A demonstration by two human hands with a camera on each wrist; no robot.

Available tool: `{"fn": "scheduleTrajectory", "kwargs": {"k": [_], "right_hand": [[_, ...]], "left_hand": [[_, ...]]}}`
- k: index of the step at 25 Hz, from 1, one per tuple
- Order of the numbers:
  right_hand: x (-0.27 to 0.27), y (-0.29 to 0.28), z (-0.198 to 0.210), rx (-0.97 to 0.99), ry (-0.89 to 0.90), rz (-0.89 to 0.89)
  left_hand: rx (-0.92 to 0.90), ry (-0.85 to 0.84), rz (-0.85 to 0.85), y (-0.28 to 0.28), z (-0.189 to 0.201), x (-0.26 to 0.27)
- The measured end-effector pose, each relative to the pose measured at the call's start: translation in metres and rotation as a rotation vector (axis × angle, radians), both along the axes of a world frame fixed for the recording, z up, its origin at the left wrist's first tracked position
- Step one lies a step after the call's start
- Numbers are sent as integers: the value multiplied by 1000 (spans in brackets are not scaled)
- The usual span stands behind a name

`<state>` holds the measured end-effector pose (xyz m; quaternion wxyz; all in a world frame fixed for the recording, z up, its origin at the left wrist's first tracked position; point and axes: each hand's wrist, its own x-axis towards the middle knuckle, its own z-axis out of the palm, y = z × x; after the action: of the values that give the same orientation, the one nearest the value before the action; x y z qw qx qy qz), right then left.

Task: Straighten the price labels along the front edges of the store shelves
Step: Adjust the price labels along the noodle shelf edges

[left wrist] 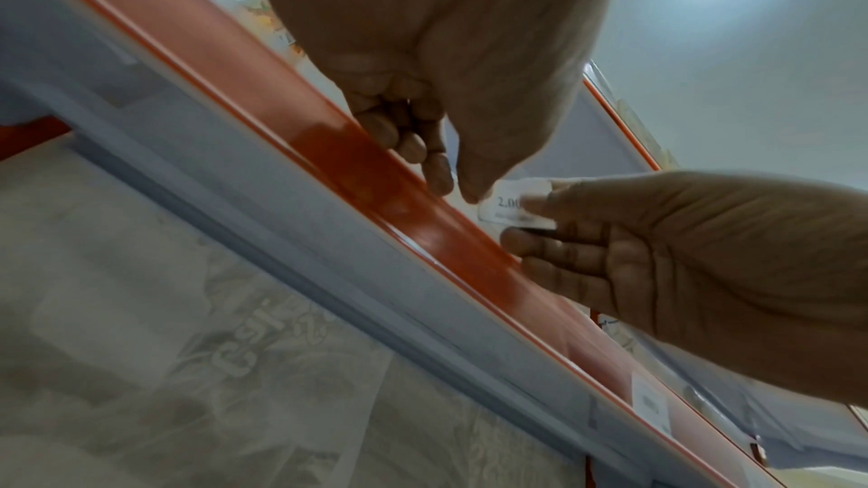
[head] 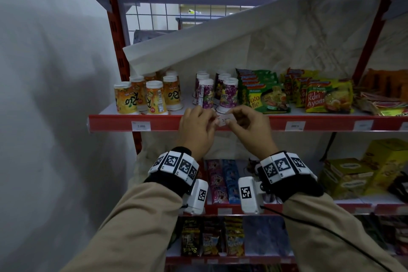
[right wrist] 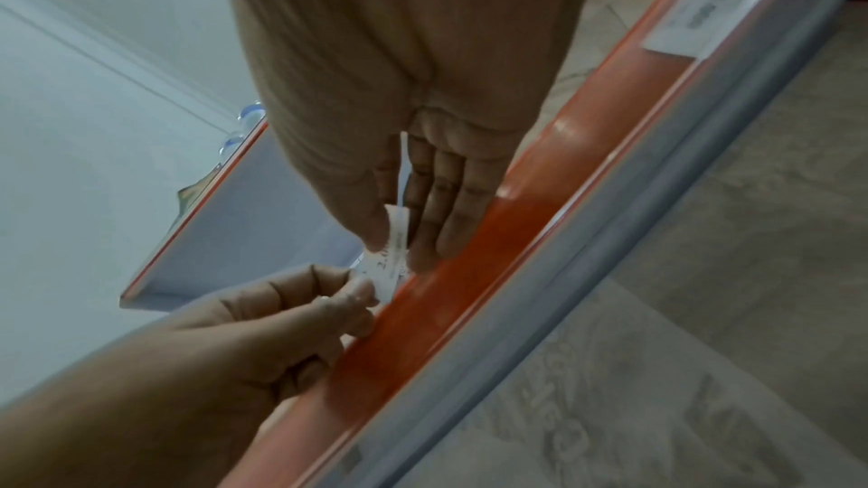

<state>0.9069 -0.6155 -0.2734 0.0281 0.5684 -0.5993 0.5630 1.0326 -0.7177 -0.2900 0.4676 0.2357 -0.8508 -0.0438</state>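
The small white paper price label (head: 225, 119) printed "2.00…" sits at the red plastic shelf-edge strip (head: 326, 122), pinched by left hand (head: 197, 130) and right hand (head: 249, 128). Only the left wrist view shows the right thumb covering the digits. Purple drink cups (head: 229, 95) stand just behind; orange cups (head: 141, 97) far left.
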Motion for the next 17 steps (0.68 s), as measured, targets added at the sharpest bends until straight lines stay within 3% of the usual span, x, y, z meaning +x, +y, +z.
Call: {"fn": "scheduleTrajectory", "kwargs": {"k": [3, 6, 11, 17], "right_hand": [[-7, 3, 4, -27, 171, -137], [-15, 3, 8, -101, 136, -210], [-17, -5, 1, 37, 257, -193], [-19, -6, -3, 104, 403, -213]], "left_hand": [[-5, -16, -12, -1, 0, 2], [21, -21, -21, 2, 1, 5], [21, -1, -33, 7, 2, 6], [-69, -74, 68, 4, 1, 3]]}}
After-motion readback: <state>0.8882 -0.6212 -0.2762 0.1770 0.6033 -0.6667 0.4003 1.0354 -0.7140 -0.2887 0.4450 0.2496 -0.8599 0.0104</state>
